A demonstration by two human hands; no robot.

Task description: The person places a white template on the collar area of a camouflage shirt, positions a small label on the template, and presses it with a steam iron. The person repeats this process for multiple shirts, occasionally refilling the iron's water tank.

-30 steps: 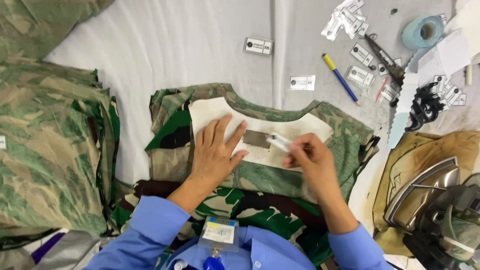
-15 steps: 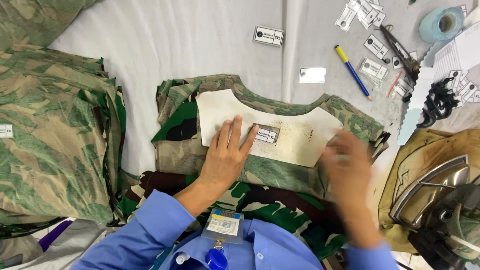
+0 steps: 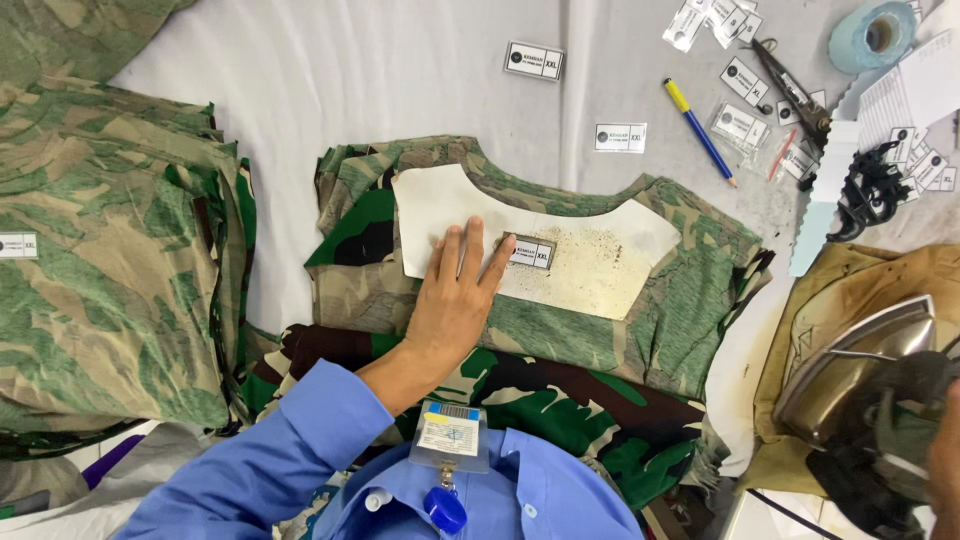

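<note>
A camouflage shirt (image 3: 690, 300) lies flat in front of me with a white, stained cardboard template (image 3: 600, 255) laid across its neck area. A small size label (image 3: 530, 252) sits on the template. My left hand (image 3: 452, 300) presses flat on the template, fingers spread, fingertips touching the label's left edge. Only a sliver of my right hand (image 3: 945, 460) shows at the right edge, beside the dark handle of a clothes iron (image 3: 850, 375). Whether it grips the handle is hidden.
A stack of folded camouflage garments (image 3: 110, 260) fills the left. Loose labels (image 3: 620, 137), a blue-and-yellow pen (image 3: 698, 130), scissors (image 3: 790, 90), a blue tape roll (image 3: 875, 35) and black clips (image 3: 865, 185) lie at the back right. The iron rests on a brown pad (image 3: 860, 280).
My right hand has left the label on the template and swung out to the right, down by the iron. My left hand stays pressed on the template.
</note>
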